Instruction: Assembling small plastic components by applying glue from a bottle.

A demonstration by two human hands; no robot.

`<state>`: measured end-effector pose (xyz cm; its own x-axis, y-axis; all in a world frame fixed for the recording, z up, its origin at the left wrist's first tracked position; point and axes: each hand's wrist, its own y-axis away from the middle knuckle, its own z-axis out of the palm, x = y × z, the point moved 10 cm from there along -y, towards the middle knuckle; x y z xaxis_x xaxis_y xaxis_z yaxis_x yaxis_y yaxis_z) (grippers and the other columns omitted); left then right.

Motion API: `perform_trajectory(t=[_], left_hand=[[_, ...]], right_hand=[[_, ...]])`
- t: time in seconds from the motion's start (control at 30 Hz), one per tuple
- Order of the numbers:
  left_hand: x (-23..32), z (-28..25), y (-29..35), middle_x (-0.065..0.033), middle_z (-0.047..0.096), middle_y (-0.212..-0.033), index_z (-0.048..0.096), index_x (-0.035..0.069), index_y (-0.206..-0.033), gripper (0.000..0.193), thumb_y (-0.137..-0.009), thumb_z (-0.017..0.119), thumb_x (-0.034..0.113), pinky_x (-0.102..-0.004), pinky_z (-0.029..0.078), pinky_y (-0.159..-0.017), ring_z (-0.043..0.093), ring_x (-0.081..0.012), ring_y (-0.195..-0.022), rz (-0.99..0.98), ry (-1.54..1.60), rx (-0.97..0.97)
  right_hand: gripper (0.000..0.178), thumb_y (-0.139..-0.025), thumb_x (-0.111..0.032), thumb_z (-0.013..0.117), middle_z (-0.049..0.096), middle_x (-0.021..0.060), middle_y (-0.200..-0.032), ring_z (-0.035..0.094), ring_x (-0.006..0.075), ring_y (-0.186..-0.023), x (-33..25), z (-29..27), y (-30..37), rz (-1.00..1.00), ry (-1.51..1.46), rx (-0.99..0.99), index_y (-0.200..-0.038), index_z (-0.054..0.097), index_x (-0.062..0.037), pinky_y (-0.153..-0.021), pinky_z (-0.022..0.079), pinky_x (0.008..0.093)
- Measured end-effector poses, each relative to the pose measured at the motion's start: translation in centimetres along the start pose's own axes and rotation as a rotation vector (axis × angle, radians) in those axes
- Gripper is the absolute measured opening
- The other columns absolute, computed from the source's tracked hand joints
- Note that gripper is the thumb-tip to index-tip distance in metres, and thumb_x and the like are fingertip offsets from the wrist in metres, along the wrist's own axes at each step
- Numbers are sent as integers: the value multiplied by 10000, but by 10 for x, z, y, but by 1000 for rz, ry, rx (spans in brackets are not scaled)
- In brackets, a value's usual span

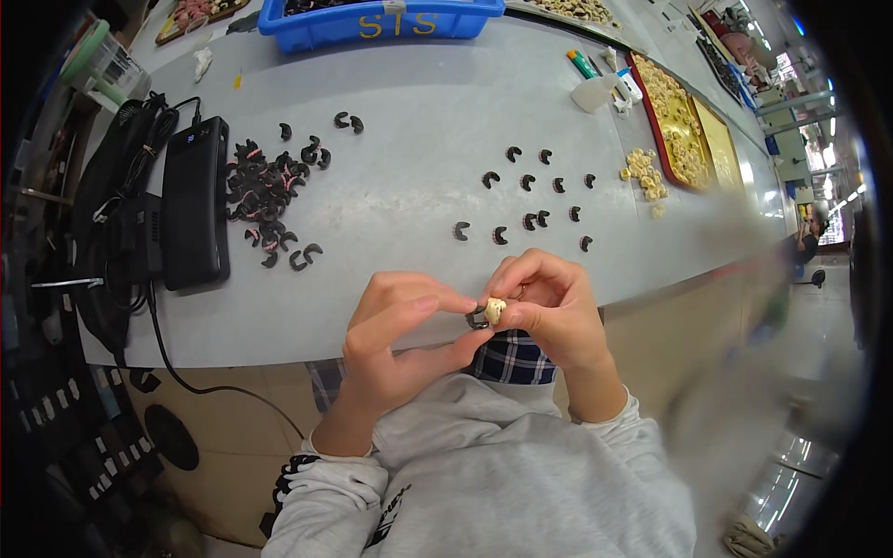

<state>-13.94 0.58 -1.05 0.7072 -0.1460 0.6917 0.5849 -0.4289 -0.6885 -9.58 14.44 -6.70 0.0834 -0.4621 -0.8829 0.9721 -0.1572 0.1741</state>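
Just past the near edge of the grey table, my two hands meet at chest height. Between thumb and forefinger, my left hand [391, 335] pinches a black horseshoe-shaped piece [476, 321]. A small cream-coloured lump-like piece [496, 310] is gripped by my right hand [558, 312], right up against the black one. Whether the two are joined, I cannot tell. Beyond my hands, several black horseshoe pieces [528, 182] lie spaced out, some with a pinkish row along one edge. A heap of similar black pieces [265, 181] lies to the left.
A black box with a small display [195, 205] and cables stands at left. At the far edge is a blue bin [381, 26]. Cream pieces [644, 172] lie beside a red-rimmed tray [659, 139] at right, near a white bottle [593, 93]. A lidded jug [102, 67] stands far left.
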Motion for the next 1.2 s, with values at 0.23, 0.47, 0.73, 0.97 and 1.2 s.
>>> perform_trajectory(t=[0.23, 0.47, 0.73, 0.97, 1.2], left_hand=[[3, 1, 2, -89, 678, -832, 379, 113, -1182, 666, -708, 844, 163, -300, 497, -649, 595, -212, -756, 41, 12, -8], [3, 4, 6, -109, 690, -866, 399, 106, -1145, 654, -675, 854, 113, -296, 495, -639, 594, -217, -778, 28, 85, -38], [3, 4, 8, -125, 689, -877, 403, 105, -1112, 635, -663, 850, 74, -282, 498, -607, 600, -230, -802, 21, 154, -37], [1, 6, 10, -128, 690, -889, 396, 106, -1081, 616, -659, 843, 52, -282, 508, -589, 605, -241, -803, -12, 194, -35], [0, 4, 10, -119, 688, -935, 458, 47, -744, 395, -618, 827, -16, -292, 530, -579, 608, -238, -844, -62, 251, -3]], right_hand=[[189, -774, -6, 726, 634, 176, -900, 635, 198, -792, 5, 4, 2, 80, -4, -61, -908, 604, 45, -711, 541, 292], [214, -798, -48, 733, 662, 232, -976, 663, 250, -873, 14, 10, 5, 131, -35, -143, -867, 537, 8, -777, 532, 343], [437, -778, -19, 748, 652, 246, -914, 667, 303, -893, 19, 14, 5, 133, -235, -145, -956, 354, -81, -784, 533, 370], [520, -744, 13, 761, 633, 241, -867, 654, 320, -854, 21, 16, 5, 134, -313, -122, -983, 314, -101, -724, 520, 361], [535, -730, 20, 768, 621, 224, -825, 634, 285, -811, 21, 19, 5, 153, -300, -89, -960, 301, -104, -680, 490, 334]])
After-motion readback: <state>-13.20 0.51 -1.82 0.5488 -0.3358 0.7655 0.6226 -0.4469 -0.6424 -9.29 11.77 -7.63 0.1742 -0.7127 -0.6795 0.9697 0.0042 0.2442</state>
